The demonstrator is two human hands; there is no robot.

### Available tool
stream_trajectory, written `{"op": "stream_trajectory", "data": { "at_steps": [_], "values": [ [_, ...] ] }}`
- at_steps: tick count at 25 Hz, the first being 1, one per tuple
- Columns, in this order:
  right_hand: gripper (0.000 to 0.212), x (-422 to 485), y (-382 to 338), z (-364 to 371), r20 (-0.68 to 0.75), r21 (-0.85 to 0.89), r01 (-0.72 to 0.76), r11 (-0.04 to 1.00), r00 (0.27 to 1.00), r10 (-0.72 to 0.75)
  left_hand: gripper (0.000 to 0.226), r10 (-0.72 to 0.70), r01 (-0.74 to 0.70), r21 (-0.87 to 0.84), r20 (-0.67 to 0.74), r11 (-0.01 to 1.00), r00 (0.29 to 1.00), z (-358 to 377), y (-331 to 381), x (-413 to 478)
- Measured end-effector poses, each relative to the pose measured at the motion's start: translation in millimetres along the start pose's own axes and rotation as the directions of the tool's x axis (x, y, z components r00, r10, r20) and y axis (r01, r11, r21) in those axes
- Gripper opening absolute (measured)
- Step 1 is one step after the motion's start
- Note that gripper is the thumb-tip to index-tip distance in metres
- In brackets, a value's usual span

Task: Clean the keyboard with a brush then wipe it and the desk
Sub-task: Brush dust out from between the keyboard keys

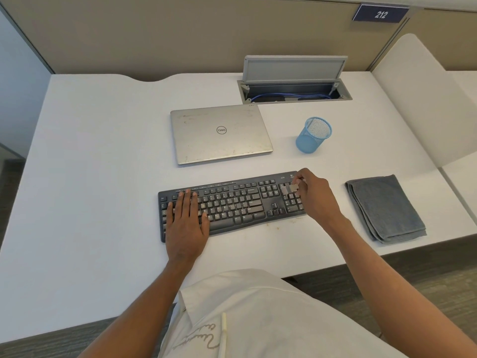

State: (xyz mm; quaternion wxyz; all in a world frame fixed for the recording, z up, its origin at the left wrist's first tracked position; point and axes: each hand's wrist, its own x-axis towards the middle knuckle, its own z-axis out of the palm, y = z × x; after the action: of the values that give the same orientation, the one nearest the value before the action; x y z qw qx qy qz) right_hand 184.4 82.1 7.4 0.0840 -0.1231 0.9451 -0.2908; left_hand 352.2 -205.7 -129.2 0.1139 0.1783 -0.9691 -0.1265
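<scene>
With the left hand (187,220) flat on the keyboard (232,205) on the desk (103,177), steadying it, the right hand (313,195) pinches a small brush (289,188) over the number keys (cloth (384,208) folded nearby), where short, light strokes along the gaps should work best.

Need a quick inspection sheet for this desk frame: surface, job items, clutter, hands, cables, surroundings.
Surface: white desk, faint brownish marks by the keyboard's front edge.
Job's things: black keyboard in front of the person; small pale brush over the number pad, blurred; folded grey cloth right of the keyboard, untouched.
Clutter: closed silver laptop and blue mesh pen cup, which looks empty, behind the keyboard.
Hands: left hand rests flat on the keyboard's left keys; right hand pinches the brush.
Cables: blue cable inside the open desk hatch; none seen at the keyboard.
Surroundings: beige partition; sign reading 212.
</scene>
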Motion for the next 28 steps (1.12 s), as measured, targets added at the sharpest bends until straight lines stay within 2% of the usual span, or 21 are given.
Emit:
{"op": "stream_trajectory", "data": {
  "at_steps": [2, 6, 9, 12, 16, 20, 22, 28],
  "values": [
    [0.018, -2, 2, 1, 0.018, -0.011, -0.008, 1.0, 1.0, 0.008, 0.062, 0.0, 0.0, -0.004, 0.001, 1.0, 1.0, -1, 0, 0],
    [0.024, 6, 4, -9, 0.073, -0.16, 0.003, 0.987, 0.997, 0.008, 0.063, -0.001, 0.001, 0.0, 0.009, 1.0, 1.0, 0, 0, 0],
    [0.024, 15, 2, -17, 0.091, -0.156, 0.007, 0.988, 0.996, 0.008, 0.063, -0.002, 0.002, -0.001, 0.008, 1.0, 1.0, 0, -1, 0],
    [0.018, 20, -3, -20, 0.141, -0.18, 0.095, 0.979, 0.987, -0.07, 0.063, -0.001, 0.001, -0.002, 0.004, 1.0, 1.0, 0, -1, 0],
    [0.02, 25, -8, -18, 0.201, -0.1, 0.091, 0.991, 0.977, -0.069, 0.063, 0.0, 0.0, 0.002, 0.005, 1.0, 1.0, 0, 0, 0],
    [0.025, 32, -5, -17, 0.251, -0.122, 0.076, 0.99, 0.967, -0.044, 0.063, -0.004, 0.004, 0.005, 0.018, 1.0, 1.0, 0, -1, 0],
    [0.027, 34, 1, -18, 0.25, -0.132, 0.033, 0.991, 0.968, 0.001, 0.064, -0.002, 0.002, 0.006, 0.016, 1.0, 1.0, 0, -1, 0],
    [0.029, 37, 6, -20, 0.164, -0.219, 0.021, 0.975, 0.986, 0.016, 0.062, 0.0, 0.0, -0.002, -0.004, 1.0, 1.0, 0, 0, -1]
  ]
}}
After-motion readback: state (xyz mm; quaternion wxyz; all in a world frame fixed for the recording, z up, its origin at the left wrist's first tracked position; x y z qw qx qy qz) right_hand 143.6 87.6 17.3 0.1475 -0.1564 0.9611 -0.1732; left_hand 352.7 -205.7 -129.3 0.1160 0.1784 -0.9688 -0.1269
